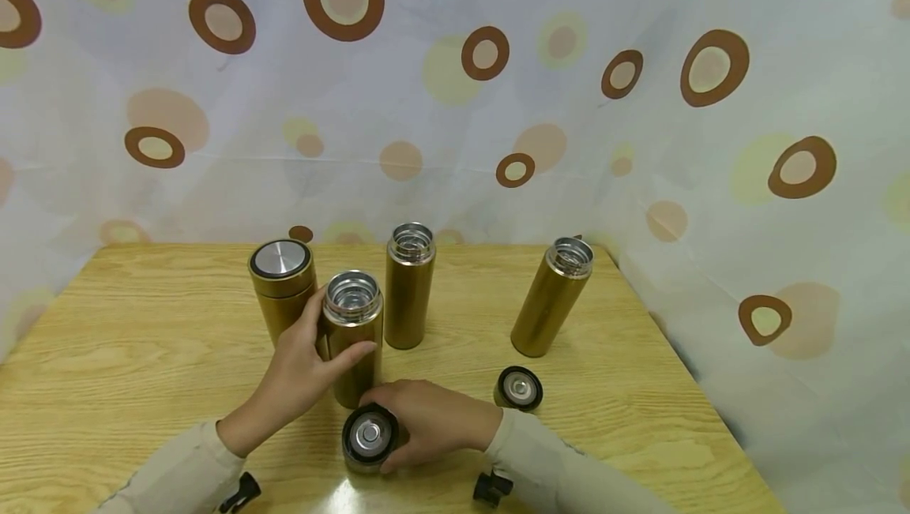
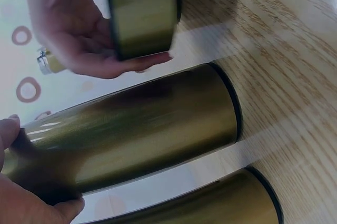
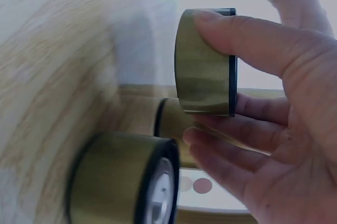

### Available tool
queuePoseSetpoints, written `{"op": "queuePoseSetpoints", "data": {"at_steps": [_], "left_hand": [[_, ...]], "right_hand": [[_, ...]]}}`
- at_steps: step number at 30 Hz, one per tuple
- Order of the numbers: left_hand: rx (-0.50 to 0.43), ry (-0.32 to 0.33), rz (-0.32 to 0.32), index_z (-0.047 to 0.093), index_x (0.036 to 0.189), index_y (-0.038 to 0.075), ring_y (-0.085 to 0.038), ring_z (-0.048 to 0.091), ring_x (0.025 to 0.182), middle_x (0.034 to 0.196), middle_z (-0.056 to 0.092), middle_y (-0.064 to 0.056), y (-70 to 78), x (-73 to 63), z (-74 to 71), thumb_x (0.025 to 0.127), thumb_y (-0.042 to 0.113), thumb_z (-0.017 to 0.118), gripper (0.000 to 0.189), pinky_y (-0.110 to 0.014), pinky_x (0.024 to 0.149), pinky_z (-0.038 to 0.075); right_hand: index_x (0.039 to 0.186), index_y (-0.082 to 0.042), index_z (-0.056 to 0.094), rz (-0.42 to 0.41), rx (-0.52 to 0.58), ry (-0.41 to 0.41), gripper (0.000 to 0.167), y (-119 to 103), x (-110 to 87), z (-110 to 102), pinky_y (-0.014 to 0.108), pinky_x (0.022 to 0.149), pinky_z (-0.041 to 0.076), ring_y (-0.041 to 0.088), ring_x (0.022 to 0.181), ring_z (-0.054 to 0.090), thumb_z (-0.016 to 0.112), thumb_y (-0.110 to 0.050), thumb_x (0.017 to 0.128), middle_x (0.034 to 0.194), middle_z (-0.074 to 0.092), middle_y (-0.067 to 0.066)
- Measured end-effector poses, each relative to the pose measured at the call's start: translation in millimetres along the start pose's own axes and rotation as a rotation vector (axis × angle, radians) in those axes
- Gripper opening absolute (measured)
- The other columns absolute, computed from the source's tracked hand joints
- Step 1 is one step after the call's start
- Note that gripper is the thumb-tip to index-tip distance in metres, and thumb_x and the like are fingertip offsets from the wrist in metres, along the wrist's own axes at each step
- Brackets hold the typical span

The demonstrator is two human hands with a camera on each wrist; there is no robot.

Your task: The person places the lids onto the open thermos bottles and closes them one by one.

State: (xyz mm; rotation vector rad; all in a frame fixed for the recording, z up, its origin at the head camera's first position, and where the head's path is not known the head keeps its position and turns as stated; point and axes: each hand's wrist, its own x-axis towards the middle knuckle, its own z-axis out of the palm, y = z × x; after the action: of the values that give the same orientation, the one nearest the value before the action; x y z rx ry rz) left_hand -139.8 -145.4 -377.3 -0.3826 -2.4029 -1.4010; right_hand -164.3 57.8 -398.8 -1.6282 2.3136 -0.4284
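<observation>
Left hand (image 1: 302, 360) is gripping open flask (image 1: 359, 380); right hand (image 1: 437, 419) is gripping lid (image 1: 370, 435). One lidded flask (image 1: 280, 289), two uncapped flasks (image 1: 410, 297) (image 1: 549, 305) are standing. Second lid (image 1: 519, 388) is lying loose.

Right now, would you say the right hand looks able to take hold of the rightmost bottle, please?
Probably not: the right hand already pinches a lid. Otherwise the way to the rightmost bottle looks fairly free, with only the other lid sitting in front of it.
</observation>
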Motion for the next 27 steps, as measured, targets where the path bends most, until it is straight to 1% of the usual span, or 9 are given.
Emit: {"op": "queuePoseSetpoints", "data": {"at_steps": [4, 9, 14, 17, 21, 27], "left_hand": [[0.000, 0.003, 0.005, 0.029, 0.145, -0.001, -0.035, 0.052, 0.122, 0.133, 0.053, -0.021, 0.3, -0.2, 0.0, 0.078, 0.019, 0.082, 0.088, -0.052, 0.099, 0.044], [0.004, 0.005, 0.012, 0.029, 0.145, -0.002, -0.035, 0.052, 0.121, 0.132, 0.053, -0.021, 1.0, -0.1, 0.1, 0.078, 0.019, 0.081, 0.087, -0.053, 0.099, 0.044], [0.011, 0.000, 0.011, 0.028, 0.145, -0.002, -0.035, 0.052, 0.122, 0.133, 0.053, -0.021, 1.1, -0.6, 0.1, 0.078, 0.018, 0.081, 0.087, -0.054, 0.098, 0.044], [0.008, 0.000, 0.017, 0.028, 0.145, -0.002, -0.036, 0.052, 0.121, 0.133, 0.053, -0.021, 0.9, -0.8, 0.2, 0.078, 0.019, 0.081, 0.087, -0.054, 0.098, 0.044], [0.005, 0.006, 0.029, 0.028, 0.145, -0.002, -0.035, 0.052, 0.121, 0.132, 0.053, -0.021, 0.8, -0.8, 0.5, 0.078, 0.018, 0.081, 0.088, -0.053, 0.099, 0.044], [0.000, 0.010, 0.034, 0.029, 0.145, -0.002, -0.035, 0.052, 0.121, 0.132, 0.054, -0.021, 0.8, -0.9, 0.8, 0.078, 0.017, 0.081, 0.087, -0.054, 0.099, 0.043]], "right_hand": [[0.129, -0.010, 0.050, 0.003, 0.081, 0.008, 0.065, -2, -6.8, -8, 0.012, 0.093, 0.042, -0.001, 0.105, 0.055, 0.082, -0.033, 0.077, 0.118, 0.061, -0.006], [0.135, -0.010, 0.045, 0.037, 0.208, 0.007, 0.068, 1, -13.8, -17, 0.015, 0.094, 0.043, 0.002, 0.111, 0.054, 0.080, -0.030, 0.080, 0.125, 0.059, -0.001], [0.137, -0.010, 0.043, 0.055, 0.394, 0.002, 0.068, 3, -19.0, -24, 0.015, 0.087, 0.048, 0.001, 0.106, 0.055, 0.080, -0.024, 0.080, 0.128, 0.056, 0.002], [0.137, -0.011, 0.043, 0.067, 0.506, 0.010, 0.069, 3, -22.6, -28, 0.018, 0.086, 0.050, 0.000, 0.100, 0.056, 0.080, -0.020, 0.080, 0.126, 0.056, 0.002], [0.138, -0.010, 0.043, 0.062, 0.605, 0.036, 0.069, 3, -26.6, -32, 0.023, 0.084, 0.053, 0.001, 0.094, 0.057, 0.080, -0.016, 0.080, 0.121, 0.057, 0.001], [0.139, -0.008, 0.042, 0.048, 0.740, 0.059, 0.067, 5, -32.2, -33, 0.027, 0.078, 0.055, 0.004, 0.091, 0.057, 0.077, -0.009, 0.081, 0.119, 0.056, 0.000]]}}
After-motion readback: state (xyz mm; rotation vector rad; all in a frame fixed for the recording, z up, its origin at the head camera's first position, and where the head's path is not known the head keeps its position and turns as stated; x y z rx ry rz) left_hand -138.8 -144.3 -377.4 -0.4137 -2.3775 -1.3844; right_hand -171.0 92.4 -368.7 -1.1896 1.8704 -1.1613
